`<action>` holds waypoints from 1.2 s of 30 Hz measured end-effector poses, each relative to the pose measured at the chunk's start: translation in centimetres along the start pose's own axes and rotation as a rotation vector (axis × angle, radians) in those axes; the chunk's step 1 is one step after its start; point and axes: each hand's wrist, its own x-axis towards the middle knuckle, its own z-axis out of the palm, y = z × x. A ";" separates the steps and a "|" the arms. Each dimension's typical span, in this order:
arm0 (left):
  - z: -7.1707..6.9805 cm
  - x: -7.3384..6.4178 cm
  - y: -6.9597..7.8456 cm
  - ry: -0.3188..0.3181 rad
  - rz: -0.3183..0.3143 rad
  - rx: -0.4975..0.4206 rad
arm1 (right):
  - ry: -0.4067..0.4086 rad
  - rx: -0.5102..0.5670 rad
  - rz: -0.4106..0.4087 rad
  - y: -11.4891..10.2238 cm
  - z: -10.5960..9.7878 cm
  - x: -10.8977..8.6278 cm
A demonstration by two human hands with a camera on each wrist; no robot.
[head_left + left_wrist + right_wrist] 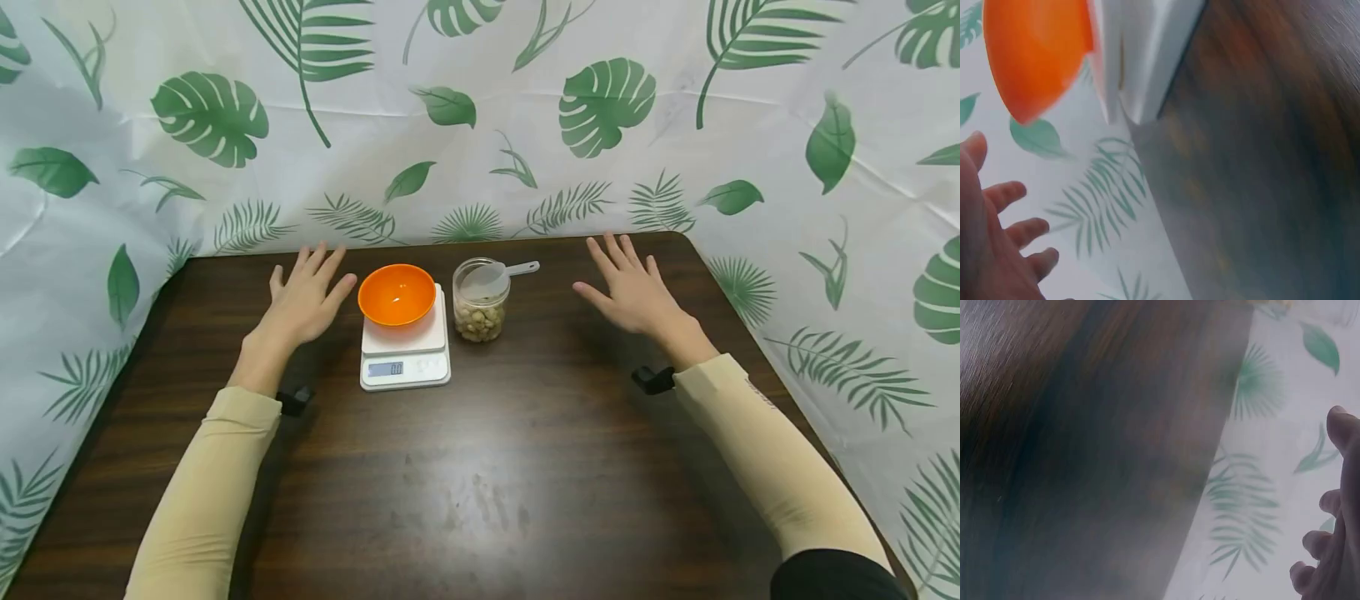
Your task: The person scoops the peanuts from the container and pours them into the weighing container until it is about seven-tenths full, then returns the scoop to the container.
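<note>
In the head view an orange bowl point(397, 296) sits on a white kitchen scale point(405, 367) whose small display looks to read 0.0. Just right of the scale is a clear jar point(481, 321) partly filled with pale, lumpy pieces, perhaps nuts. Across the jar's mouth lies a whitish scoop point(487, 281), its handle pointing right. My left hand point(303, 296), fingers spread, is left of the bowl and apart from it; the left wrist view also shows the bowl point(1038, 56). Farther right, my right hand point(630, 292) is spread too, holding nothing, with the jar the nearest thing.
A dark wooden table point(480, 483) carries everything. Behind and beside it hangs a white sheet with green leaf prints point(442, 104). Dark bands point(652, 380) circle both wrists below the beige sleeves point(772, 450).
</note>
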 end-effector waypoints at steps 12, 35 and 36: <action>1.7 0.7 4.5 0.133 0.158 -0.092 | 0.063 0.106 -0.209 -3.7 1.0 0.0; 2.4 2.6 10.1 0.042 0.299 -0.212 | 0.178 0.604 -0.276 -7.9 1.6 1.2; 2.4 2.8 10.2 0.036 0.301 -0.214 | 0.184 0.624 -0.271 -8.0 1.7 1.3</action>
